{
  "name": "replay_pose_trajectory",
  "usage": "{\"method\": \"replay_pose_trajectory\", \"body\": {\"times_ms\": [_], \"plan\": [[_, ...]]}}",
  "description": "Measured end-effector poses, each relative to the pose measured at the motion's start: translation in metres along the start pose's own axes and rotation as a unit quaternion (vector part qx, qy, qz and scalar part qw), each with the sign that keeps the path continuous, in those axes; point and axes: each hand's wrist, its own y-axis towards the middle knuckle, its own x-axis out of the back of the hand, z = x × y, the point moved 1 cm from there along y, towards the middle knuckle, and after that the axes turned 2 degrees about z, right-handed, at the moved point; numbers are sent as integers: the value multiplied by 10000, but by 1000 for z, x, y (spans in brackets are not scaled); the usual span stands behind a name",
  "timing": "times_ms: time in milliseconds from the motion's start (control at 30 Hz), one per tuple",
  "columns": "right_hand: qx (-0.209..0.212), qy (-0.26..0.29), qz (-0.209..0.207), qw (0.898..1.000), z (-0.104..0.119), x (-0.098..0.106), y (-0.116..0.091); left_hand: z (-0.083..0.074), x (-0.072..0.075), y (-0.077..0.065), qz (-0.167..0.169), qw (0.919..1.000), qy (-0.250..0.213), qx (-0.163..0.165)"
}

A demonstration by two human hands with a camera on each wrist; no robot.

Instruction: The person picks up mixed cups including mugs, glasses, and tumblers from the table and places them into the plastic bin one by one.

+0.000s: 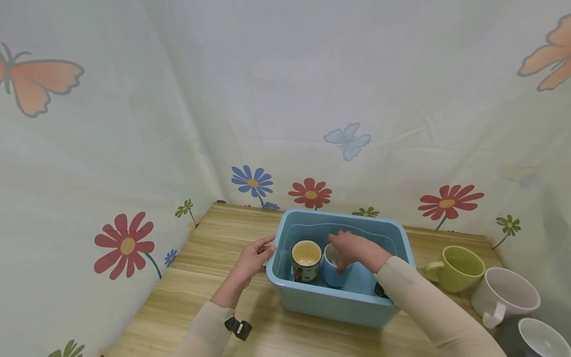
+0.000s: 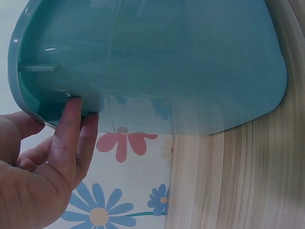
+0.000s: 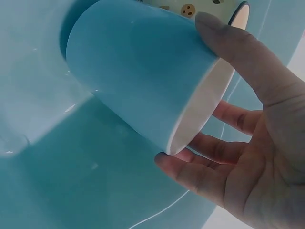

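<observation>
A light-blue plastic bin (image 1: 330, 302) stands on the wooden table. At its left end my left hand (image 1: 255, 257) grips the rim, and the left wrist view shows the fingers (image 2: 66, 138) bent under the rim. Inside the bin, my right hand (image 1: 354, 248) holds a blue cup (image 1: 333, 275) with a white interior by its mouth. In the right wrist view the thumb (image 3: 238, 47) is on one side of that cup's rim and fingertips are at the other. Just left of it sits a patterned mug (image 1: 307, 260) with a yellow interior, upright in the bin.
Right of the bin, a green mug (image 1: 457, 270), a white mug (image 1: 508, 295) and a dark mug (image 1: 542, 339) with a pale interior stand on the table (image 1: 232, 228). A flower-printed curtain (image 1: 285, 124) hangs behind the table and along both sides.
</observation>
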Motion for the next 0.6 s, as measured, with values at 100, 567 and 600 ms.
{"method": "replay_pose_trajectory", "body": {"times_ms": [100,567,600], "plan": [[-23,21,4,10000,-1,-2,2,0,0,0,-34,10000,-2,10],[-33,40,30,10000,2,-6,5,0,0,-1,-6,10000,21,-31],[-27,37,28,10000,2,-6,5,0,0,-1,-3,10000,21,-34]]}}
